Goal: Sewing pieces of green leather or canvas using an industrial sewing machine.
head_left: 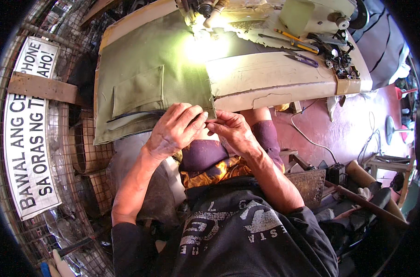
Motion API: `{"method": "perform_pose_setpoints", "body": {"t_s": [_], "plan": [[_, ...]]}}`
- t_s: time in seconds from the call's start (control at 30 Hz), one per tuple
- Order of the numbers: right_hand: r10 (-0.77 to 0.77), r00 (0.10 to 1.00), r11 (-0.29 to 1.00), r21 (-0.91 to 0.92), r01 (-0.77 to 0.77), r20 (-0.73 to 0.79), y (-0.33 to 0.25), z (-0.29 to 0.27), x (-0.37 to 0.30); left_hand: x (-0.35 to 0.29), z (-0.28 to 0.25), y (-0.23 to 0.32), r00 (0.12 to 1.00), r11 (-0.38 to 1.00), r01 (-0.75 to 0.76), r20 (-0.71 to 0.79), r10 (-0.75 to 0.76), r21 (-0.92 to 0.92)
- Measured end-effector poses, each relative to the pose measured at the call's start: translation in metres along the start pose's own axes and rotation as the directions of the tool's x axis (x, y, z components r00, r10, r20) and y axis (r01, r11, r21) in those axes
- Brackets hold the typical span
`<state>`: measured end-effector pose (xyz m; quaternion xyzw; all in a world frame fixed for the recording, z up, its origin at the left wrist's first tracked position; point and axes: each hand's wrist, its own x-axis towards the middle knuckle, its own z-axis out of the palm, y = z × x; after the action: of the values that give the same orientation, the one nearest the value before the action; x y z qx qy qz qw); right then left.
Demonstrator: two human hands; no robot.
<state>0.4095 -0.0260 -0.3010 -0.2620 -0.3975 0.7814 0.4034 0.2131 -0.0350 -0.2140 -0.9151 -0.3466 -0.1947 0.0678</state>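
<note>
A large piece of olive-green cloth [182, 78] lies over the left part of the sewing table and hangs past its front edge. Stitched onto it is a flat rectangular pocket [138, 92]. Its near right corner is between my hands. My left hand [175, 129] pinches the cloth with bent fingers. Close beside it, my right hand [234, 131] has thumb and forefinger pressed together at the cloth's edge; the fingertips partly hide what they grip. Above the cloth's far edge stands the sewing machine [207, 10], its needle area washed out by a bright lamp.
On the pale tabletop [265, 85] lie thread snips [302, 59], a yellow pencil [286, 34] and a box of small metal parts [346, 69]. Wire mesh with a white sign [30, 152] borders the left. A cable [311, 138] crosses the reddish floor; a wooden stool [389, 164] stands right.
</note>
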Motion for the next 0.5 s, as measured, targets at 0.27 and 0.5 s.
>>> {"method": "perform_pose_setpoints", "body": {"t_s": [0.27, 0.5], "plan": [[-0.284, 0.957, 0.621, -0.772, 0.133, -0.063, -0.037, 0.007, -0.017, -0.001, -0.005, 0.000, 0.997, 0.992, -0.036, 0.067, 0.028, 0.118], [-0.341, 0.721, -0.326, -0.796, 0.511, 0.603, -0.073, 0.015, 0.001, -0.005, -0.003, 0.000, 1.000, 0.995, -0.020, 0.011, 0.019, 0.101]]}}
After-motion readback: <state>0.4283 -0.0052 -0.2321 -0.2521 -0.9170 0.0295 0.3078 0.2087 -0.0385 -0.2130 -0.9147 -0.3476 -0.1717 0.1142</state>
